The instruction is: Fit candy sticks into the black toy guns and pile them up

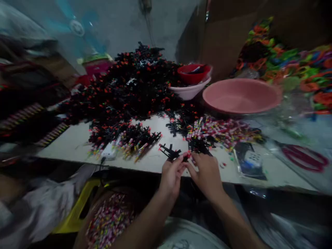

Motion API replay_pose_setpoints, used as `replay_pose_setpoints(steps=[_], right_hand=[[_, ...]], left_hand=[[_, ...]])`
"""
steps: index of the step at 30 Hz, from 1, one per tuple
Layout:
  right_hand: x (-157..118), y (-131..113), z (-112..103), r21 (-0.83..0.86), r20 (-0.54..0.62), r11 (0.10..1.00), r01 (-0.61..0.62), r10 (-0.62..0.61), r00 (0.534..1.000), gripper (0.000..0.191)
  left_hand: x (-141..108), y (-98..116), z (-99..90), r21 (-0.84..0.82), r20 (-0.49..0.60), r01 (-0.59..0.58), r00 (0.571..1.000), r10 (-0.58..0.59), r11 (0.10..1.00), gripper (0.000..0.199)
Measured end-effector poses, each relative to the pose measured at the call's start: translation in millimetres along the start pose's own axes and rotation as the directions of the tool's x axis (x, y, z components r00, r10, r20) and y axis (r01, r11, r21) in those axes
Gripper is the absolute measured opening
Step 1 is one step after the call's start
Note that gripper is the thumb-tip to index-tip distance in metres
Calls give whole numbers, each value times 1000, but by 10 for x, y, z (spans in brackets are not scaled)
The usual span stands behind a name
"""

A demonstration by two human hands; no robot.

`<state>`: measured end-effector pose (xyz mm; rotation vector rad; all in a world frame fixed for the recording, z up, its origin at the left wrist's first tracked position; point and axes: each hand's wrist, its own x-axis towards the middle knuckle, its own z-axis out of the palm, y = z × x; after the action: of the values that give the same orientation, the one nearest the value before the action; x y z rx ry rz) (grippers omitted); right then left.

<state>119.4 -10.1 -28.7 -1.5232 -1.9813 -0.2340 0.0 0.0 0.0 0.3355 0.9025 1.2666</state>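
"Left of centre?"
"A heap of black toy guns (127, 84)."
"Centre?"
"The left hand (169, 175) pinches one toy gun (170, 151) above the table (151, 162) edge; the right hand (207, 171) sits at its end, grip unclear."
"Right?"
"A pink basin (241, 98)."

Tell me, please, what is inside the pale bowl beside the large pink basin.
The pale bowl holds a red bowl; inside that is a dark item, too blurred to name. Anything beneath the red bowl is hidden by it and the pale bowl's wall.
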Motion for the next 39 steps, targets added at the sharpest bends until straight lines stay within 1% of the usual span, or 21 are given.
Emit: replay_pose_setpoints(steps=[5,9,12,14,16,17,19,20,21,22,23,25,26,27,29,31,33,35,37,38,39], right_hand=[[44,-8,-5,9,-21,999,-40,40,999,28],[33,-24,29,59,9,998,-9,8,1000,27],[30,19,76,106,98,993,-59,48,994,26],[35,135,102,110,165,985,-136,117,979,28],[38,337,109,46,191,967,-252,239,952,41],[39,460,104,-16,186,946,-323,320,929,43],[37,713,90,-146,172,879,-454,474,863,38],[35,826,86,-197,171,846,-496,527,832,35],[32,921,90,-233,177,822,-520,561,808,34],[28,993,101,-259,186,807,-530,580,793,35],[26,1041,121,-282,191,798,-532,590,785,36],[24,1076,177,-329,184,787,-522,596,782,39],[27,1072,206,-350,177,783,-514,594,785,39],[31,1062,232,-363,176,785,-502,587,790,39],[40,1042,257,-370,177,792,-486,574,800,37],[36,1040,244,-351,169,798,-489,568,805,33],[13,1045,207,-273,142,817,-507,556,819,31],[-21,1021,173,-81,105,867,-491,497,861,27],[-52,923,162,220,82,867,-446,439,895,24],[-64,837,166,384,93,813,-438,438,894,24],[-71,727,178,533,137,719,-445,446,885,24]], left_hand=[[29,-38,8,6,-20,18,1000,-18,1000,22],[57,-101,2,52,2,12,1000,-12,999,32],[134,-71,-41,159,48,-47,998,39,986,41],[253,75,-116,306,52,-153,988,144,940,46],[432,351,-244,508,33,-303,942,333,807,47],[536,532,-328,618,34,-371,893,448,693,44],[743,940,-523,823,79,-425,743,664,377,36],[833,1145,-623,910,132,-376,666,734,177,34],[908,1335,-716,949,188,-315,595,781,12,32],[965,1497,-795,965,225,-238,549,805,-108,31],[1004,1622,-855,972,235,-144,533,813,-186,32],[1040,1729,-899,969,215,-6,521,826,-249,40],[1042,1704,-882,965,218,13,515,829,-262,46],[1036,1630,-843,958,253,-19,518,817,-285,49],[1002,1367,-718,909,412,-191,557,722,-371,48],[945,1045,-573,819,564,-352,637,526,-452,44],[888,795,-464,789,588,-377,691,420,-485,45],[857,715,-436,810,543,-323,728,418,-490,49],[860,832,-507,839,483,-240,742,465,-488,54],[874,953,-575,853,450,-191,741,499,-486,56],[896,1102,-661,868,411,-134,734,540,-478,59]])
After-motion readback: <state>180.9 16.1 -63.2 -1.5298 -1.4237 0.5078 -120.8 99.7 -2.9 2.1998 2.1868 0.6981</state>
